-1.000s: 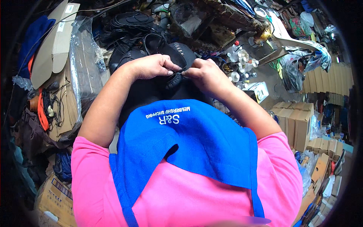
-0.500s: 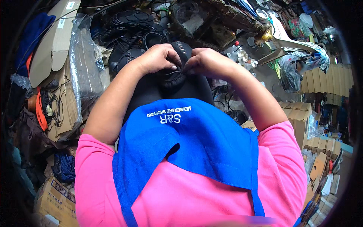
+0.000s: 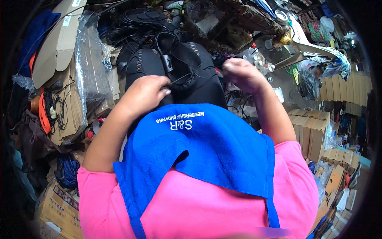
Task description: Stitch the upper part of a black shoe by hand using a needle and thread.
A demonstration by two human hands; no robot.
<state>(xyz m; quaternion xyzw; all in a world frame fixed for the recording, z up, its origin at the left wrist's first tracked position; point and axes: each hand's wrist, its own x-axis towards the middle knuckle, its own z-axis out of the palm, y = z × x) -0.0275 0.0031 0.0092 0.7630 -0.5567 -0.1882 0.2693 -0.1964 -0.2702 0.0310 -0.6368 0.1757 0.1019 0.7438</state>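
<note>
A black shoe upper (image 3: pixel 190 65) with rows of eyelets lies on my lap above the blue apron (image 3: pixel 207 147). My left hand (image 3: pixel 144 95) is closed on a thin black lace (image 3: pixel 180 77) that runs taut to the shoe. My right hand (image 3: pixel 243 75) sits to the right of the shoe, fingers pinched on the lace's other end. A second black upper (image 3: pixel 143 63) rests just left of the first, above my left hand.
A pile of black soles and cords (image 3: pixel 139 22) lies beyond the shoes. Cardboard and a clear plastic bag (image 3: pixel 89 71) stand at the left. Stacked small cartons (image 3: pixel 314 131) are at the right, and small bottles (image 3: pixel 258 59) are on the floor.
Both hands were together on top of the shoe. They have now drawn apart, the left down and leftward, the right to the right, pulling the lace out taut.
</note>
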